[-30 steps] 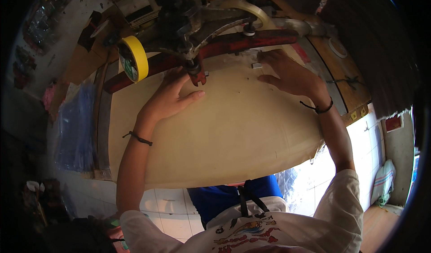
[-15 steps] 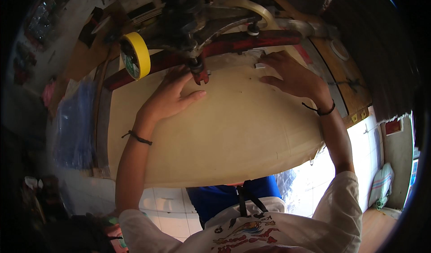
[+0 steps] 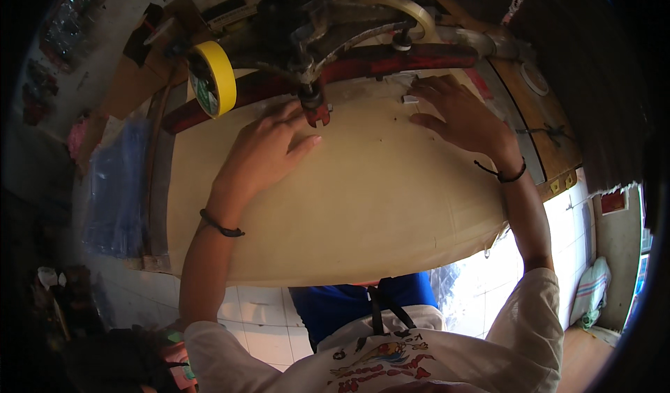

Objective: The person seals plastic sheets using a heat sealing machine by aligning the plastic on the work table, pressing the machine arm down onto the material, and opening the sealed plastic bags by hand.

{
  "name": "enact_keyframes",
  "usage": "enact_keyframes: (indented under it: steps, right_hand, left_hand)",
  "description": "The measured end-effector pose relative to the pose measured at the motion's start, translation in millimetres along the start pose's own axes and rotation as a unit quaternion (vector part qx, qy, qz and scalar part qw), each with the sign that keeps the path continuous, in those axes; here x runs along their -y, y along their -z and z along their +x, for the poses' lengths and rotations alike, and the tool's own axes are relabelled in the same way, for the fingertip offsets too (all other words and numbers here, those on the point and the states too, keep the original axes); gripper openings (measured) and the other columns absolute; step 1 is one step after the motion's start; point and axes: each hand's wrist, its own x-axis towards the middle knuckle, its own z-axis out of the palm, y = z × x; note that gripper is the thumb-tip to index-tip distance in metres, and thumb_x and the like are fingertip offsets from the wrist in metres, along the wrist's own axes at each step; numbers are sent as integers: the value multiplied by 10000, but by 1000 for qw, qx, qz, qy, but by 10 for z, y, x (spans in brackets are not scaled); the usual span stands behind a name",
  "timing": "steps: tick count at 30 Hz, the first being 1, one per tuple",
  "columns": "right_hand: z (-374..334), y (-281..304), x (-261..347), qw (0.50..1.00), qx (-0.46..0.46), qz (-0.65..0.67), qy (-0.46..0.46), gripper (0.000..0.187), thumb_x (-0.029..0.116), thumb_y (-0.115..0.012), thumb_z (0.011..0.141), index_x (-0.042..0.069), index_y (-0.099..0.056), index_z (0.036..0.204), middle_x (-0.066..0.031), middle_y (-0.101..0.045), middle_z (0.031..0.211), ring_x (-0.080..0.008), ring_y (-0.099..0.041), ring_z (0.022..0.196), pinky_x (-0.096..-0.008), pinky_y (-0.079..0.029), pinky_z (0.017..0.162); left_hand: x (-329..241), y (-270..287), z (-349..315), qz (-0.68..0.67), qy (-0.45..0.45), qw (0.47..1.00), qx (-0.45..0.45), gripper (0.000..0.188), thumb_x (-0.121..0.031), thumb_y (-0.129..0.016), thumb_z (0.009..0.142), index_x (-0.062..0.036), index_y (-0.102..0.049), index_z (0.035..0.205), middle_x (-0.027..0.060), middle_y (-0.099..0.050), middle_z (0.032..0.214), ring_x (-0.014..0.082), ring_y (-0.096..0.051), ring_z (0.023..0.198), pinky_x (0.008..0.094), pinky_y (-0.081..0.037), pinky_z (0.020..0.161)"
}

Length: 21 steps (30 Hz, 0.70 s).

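A broad tan sheet (image 3: 335, 204) covers the table in front of me. My left hand (image 3: 269, 145) lies on it, palm down and open, with the thumb apart; its fingertips reach beside a red forked metal piece (image 3: 317, 114) and are partly hidden under the machine. On the right, my right hand (image 3: 464, 117) rests open on the sheet near its far edge, thumb spread away from the fingers. Its fingertips are close to a small whitish piece (image 3: 410, 99), and I cannot tell whether they touch it. Beyond both hands runs a long dark red bar (image 3: 370, 63).
A dark metal machine (image 3: 300, 37) stands over the far edge. Hanging at its left is a yellow tape roll (image 3: 222, 79); a cream tape roll (image 3: 419, 17) sits behind the bar. Bluish clear plastic (image 3: 115, 190) drapes at the left. Wooden planks (image 3: 530, 114) border the right.
The left hand has shifted very slightly, with its thumb still apart. Otherwise the hands stay in nearly the same places, and the whole view has tilted a little.
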Motion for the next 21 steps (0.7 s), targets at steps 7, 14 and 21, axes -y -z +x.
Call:
enact_keyframes:
  steps: [7, 14, 21]
  right_hand:
    - [11, 26, 20, 1000, 2, -4, -7, 479, 353, -631, 977, 52, -582, 1346, -158, -546, 1418, -348, -445, 1359, -456, -389, 1125]
    - [34, 60, 58, 1000, 1, 10, 17, 469, 302, -650, 964, 32, -576, 1340, -177, -564, 1391, -344, -481, 1326, -443, -369, 1135]
    - [33, 133, 190, 1000, 25, -3, 6, 477, 293, -641, 967, 19, -568, 1350, -172, -574, 1392, -351, -479, 1330, -441, -377, 1132]
  left_hand:
    - [149, 94, -152, 109, 50, 992, -28, 472, -313, -623, 970, 21, -606, 1303, 204, -567, 1356, 359, -550, 1267, 421, -444, 1081]
    - [247, 73, -232, 96, 70, 992, 46, 576, -349, -542, 1015, 75, -498, 1403, 230, -402, 1546, 355, -429, 1410, 402, -371, 1166]
    - [226, 159, -289, 43, 113, 989, 85, 748, -473, -516, 1005, 69, -367, 1498, 225, -357, 1580, 347, -372, 1455, 387, -344, 1191]
